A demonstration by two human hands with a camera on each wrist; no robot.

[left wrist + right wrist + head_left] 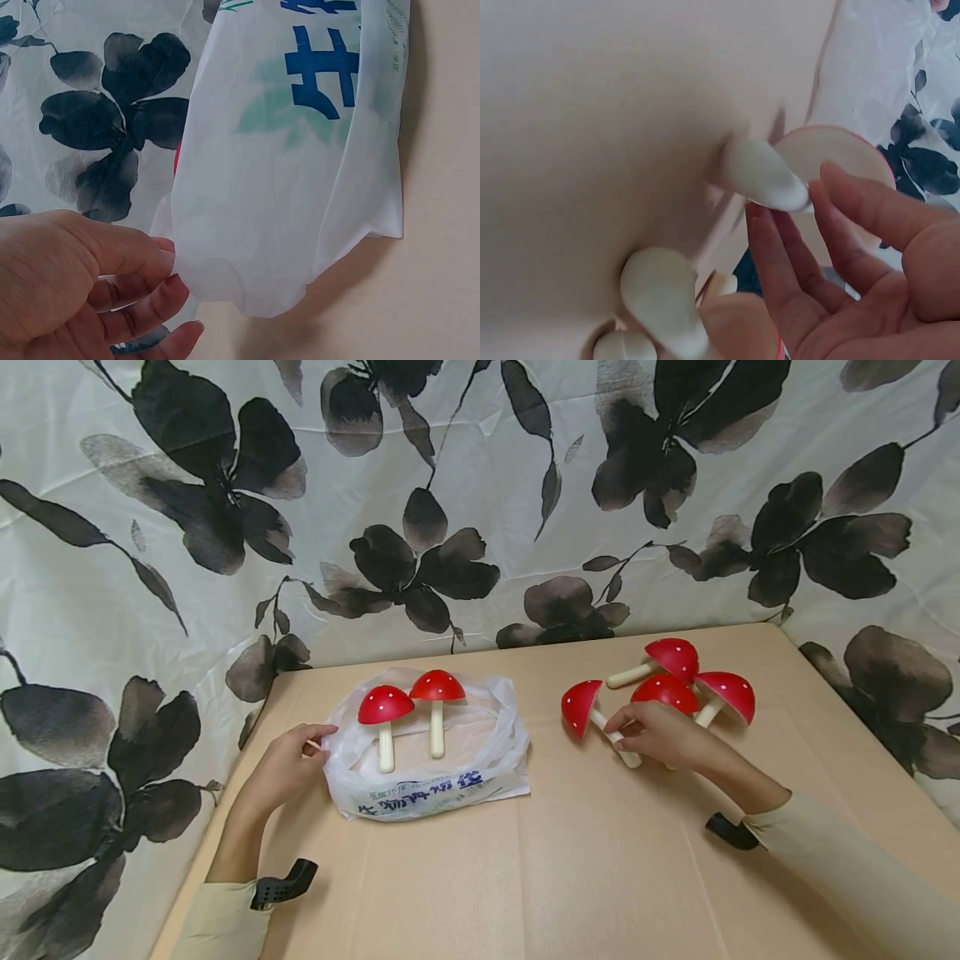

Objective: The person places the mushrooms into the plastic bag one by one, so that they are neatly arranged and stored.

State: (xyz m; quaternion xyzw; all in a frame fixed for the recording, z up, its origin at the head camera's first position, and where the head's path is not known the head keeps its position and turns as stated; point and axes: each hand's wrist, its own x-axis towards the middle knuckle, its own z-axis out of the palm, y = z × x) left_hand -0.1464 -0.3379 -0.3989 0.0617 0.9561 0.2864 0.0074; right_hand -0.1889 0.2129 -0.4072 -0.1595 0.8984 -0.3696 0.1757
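Note:
A white plastic bag (pixel 427 789) with blue print lies on the table, its mouth open. Two red toy mushrooms, a left one (pixel 386 705) and a right one (pixel 437 686), rest in the bag opening, stems toward me. My left hand (pixel 288 768) pinches the bag's left edge between thumb and fingers; the left wrist view shows this grip on the white plastic (pixel 247 202). On the right, my right hand (pixel 660 733) holds another toy mushroom (pixel 580 708) by its pale stem (pixel 761 176), the red cap tilted to the left.
More toy mushrooms lie grouped by my right hand: one at the back (pixel 672 658), one in the middle (pixel 665 692), partly hidden by the hand, and one at the right (pixel 727 693). A floral cloth (pixel 480 460) hangs behind the tan table (pixel 465 885).

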